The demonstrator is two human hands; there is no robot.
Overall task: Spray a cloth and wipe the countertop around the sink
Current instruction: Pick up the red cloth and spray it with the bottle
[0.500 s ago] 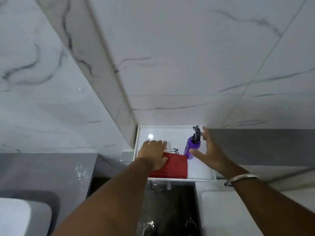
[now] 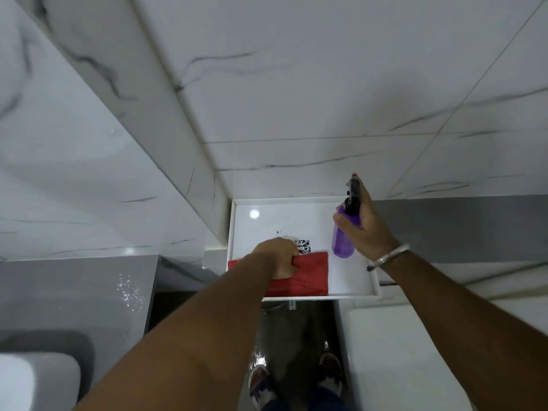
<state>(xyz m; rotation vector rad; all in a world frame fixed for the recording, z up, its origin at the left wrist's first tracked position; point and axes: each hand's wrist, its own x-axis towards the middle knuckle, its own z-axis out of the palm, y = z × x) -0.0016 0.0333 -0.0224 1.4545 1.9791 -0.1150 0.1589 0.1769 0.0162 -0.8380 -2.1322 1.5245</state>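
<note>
A folded red cloth [image 2: 308, 271] lies at the front of an open white drawer [image 2: 353, 289]. My left hand [image 2: 278, 256] is closed over the cloth's left part, fingers curled around its edge. My right hand [image 2: 360, 223] grips a purple spray bottle [image 2: 342, 241] with a black trigger head, held upright over the drawer's right side, just clear of the drawer floor. A small black-and-white printed patch shows on the drawer floor behind the cloth.
A grey countertop [image 2: 89, 292] with water droplets lies at left, with a rounded sink edge [image 2: 35, 378] at bottom left. A white cabinet top [image 2: 400, 351] is at right. Marble wall tiles rise behind. My shoes stand on the dark wet floor below.
My right hand closed around the spray bottle and lifted it. My left hand curled its fingers onto the red cloth.
</note>
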